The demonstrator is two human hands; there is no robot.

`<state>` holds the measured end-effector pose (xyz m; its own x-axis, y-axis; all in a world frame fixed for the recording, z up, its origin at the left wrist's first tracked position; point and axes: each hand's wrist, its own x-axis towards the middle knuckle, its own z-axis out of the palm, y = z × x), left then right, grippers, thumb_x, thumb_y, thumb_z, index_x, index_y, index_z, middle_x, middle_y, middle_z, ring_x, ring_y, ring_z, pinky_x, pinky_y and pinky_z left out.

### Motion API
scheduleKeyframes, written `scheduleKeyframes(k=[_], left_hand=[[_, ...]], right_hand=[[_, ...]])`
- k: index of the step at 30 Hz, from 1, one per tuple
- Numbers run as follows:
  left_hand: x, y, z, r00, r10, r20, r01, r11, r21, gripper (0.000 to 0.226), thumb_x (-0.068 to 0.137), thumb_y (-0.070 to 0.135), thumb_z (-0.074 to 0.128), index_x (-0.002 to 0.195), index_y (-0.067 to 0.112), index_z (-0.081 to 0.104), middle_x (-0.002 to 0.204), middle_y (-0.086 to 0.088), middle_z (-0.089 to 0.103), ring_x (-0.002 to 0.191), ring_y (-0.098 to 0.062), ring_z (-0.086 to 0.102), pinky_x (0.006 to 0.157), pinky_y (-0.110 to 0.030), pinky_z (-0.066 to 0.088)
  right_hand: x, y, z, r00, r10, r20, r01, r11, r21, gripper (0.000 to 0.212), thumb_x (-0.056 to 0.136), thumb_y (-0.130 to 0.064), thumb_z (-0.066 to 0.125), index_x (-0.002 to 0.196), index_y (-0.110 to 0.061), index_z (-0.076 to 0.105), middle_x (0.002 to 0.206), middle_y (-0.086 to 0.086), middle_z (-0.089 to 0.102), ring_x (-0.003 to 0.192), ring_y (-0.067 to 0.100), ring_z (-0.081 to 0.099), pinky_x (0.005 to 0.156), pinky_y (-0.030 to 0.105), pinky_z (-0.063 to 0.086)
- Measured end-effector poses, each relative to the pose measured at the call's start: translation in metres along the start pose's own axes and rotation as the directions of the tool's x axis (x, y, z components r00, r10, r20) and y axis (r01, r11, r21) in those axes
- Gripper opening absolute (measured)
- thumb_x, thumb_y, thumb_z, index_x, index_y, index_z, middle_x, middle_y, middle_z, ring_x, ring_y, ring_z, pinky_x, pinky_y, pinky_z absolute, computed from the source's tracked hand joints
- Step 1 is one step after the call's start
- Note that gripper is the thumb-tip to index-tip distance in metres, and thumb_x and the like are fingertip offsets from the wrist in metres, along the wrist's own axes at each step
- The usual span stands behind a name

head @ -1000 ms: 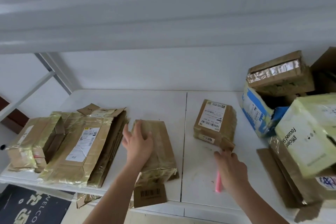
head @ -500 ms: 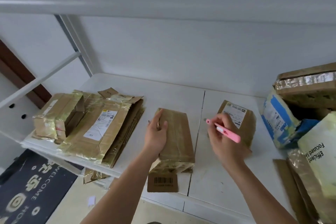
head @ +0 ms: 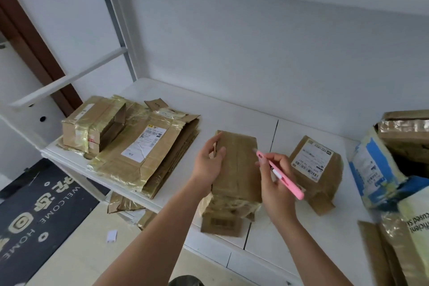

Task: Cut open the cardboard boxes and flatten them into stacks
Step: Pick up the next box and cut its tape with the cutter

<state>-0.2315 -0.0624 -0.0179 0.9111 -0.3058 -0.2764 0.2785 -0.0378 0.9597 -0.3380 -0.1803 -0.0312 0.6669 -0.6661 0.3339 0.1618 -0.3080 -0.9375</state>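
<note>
The right hand [head: 277,182] pinches a pink box cutter [head: 282,175], tip on the taped cardboard box [head: 239,169] mid-bench [head: 262,223]. The left hand [head: 207,165] grips that box's left edge. Flattened boxes [head: 148,153] lie stacked left of it.

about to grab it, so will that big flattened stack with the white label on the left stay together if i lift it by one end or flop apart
The flattened stack would probably sag and fan apart, since it is loose cardboard layers with splayed edges. Its glossy yellow tape looks likely to be slippery. The small taped box resting on its far left end could slide off if that end tilts.
</note>
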Motion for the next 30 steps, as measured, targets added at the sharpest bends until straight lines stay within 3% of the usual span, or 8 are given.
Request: scheduleKeyframes(k=[3,5,7,11,15,21,25,30], left_hand=[[-0.009,-0.024,0.008,0.993,-0.117,-0.006,0.117,0.993,-0.036,0.033,0.103,0.019,0.047,0.129,0.039,0.05,0.127,-0.015,0.057,0.096,-0.02,0.057,0.084,-0.034,0.052],[-0.023,-0.046,0.021,0.988,-0.157,-0.008,0.156,0.986,-0.06,0.035,0.104,0.023,0.044,0.133,0.043,0.044,0.131,-0.007,0.055,0.106,-0.02,0.058,0.093,-0.038,0.051],[-0.028,-0.053,0.03,0.992,-0.127,-0.011,0.126,0.99,-0.061,0.038,0.103,0.025,0.048,0.133,0.047,0.043,0.132,0.0,0.054,0.115,-0.02,0.057,0.102,-0.043,0.048],[-0.013,-0.044,0.037,0.997,-0.033,0.076,0.023,0.991,0.134,0.05,0.094,0.023,0.064,0.136,0.042,0.045,0.133,0.002,0.052,0.12,-0.015,0.052,0.099,-0.037,0.05],[-0.009,-0.036,0.044,0.987,-0.003,0.159,-0.059,0.921,0.385,0.066,0.09,0.028,0.068,0.148,0.033,0.036,0.139,0.006,0.049,0.121,-0.013,0.05,0.097,-0.028,0.047],[-0.006,-0.031,0.042,0.989,-0.018,0.149,-0.047,0.904,0.424,0.074,0.088,0.023,0.072,0.15,0.032,0.034,0.141,0.001,0.051,0.127,-0.018,0.049,0.093,-0.044,0.054],[-0.007,-0.031,0.04,0.988,-0.034,0.149,-0.027,0.921,0.39,0.073,0.087,0.021,0.073,0.149,0.033,0.036,0.142,-0.001,0.051,0.128,-0.02,0.051,0.095,-0.048,0.053],[-0.008,-0.029,0.038,0.98,-0.114,0.163,0.062,0.954,0.293,0.064,0.095,0.02,0.064,0.149,0.038,0.035,0.145,-0.003,0.047,0.093,-0.01,0.062,0.083,-0.042,0.059]], right_hand=[[0.009,-0.004,-0.002,0.993,-0.117,-0.001,0.117,0.992,-0.044,0.003,0.095,-0.008,0.057,0.098,-0.006,0.057,0.097,0.005,0.067,0.088,0.009,0.069,0.072,0.016,0.054],[0.012,0.0,-0.005,0.991,-0.13,0.035,0.133,0.987,-0.095,0.003,0.095,-0.008,0.058,0.098,-0.008,0.057,0.097,0.003,0.068,0.09,0.01,0.069,0.071,0.018,0.055],[0.015,0.007,-0.014,0.988,-0.149,0.04,0.154,0.976,-0.154,0.004,0.095,-0.009,0.059,0.099,-0.01,0.057,0.098,0.003,0.068,0.092,0.013,0.069,0.072,0.023,0.057],[0.02,0.028,-0.046,0.966,-0.252,0.053,0.256,0.925,-0.28,0.007,0.095,-0.013,0.058,0.099,-0.008,0.058,0.094,0.003,0.069,0.086,0.013,0.071,0.068,0.024,0.057],[0.011,0.041,-0.056,0.986,-0.169,0.007,0.165,0.95,-0.267,0.018,0.093,-0.023,0.055,0.098,-0.006,0.059,0.093,-0.003,0.069,0.083,0.013,0.072,0.067,0.024,0.059],[0.034,0.029,-0.043,0.992,-0.088,0.085,0.105,0.969,-0.223,0.004,0.093,-0.008,0.063,0.093,-0.006,0.059,0.091,-0.004,0.071,0.087,0.005,0.07,0.07,0.021,0.058],[0.053,0.025,-0.023,0.988,0.055,0.141,-0.042,0.994,-0.099,0.005,0.095,-0.006,0.059,0.098,-0.004,0.058,0.083,0.01,0.068,0.077,0.014,0.07,0.069,0.027,0.058],[0.058,0.043,-0.019,0.99,0.086,0.113,-0.073,0.991,-0.113,0.007,0.094,-0.007,0.06,0.088,-0.007,0.058,0.087,0.002,0.07,0.08,0.015,0.07,0.067,0.031,0.058]])
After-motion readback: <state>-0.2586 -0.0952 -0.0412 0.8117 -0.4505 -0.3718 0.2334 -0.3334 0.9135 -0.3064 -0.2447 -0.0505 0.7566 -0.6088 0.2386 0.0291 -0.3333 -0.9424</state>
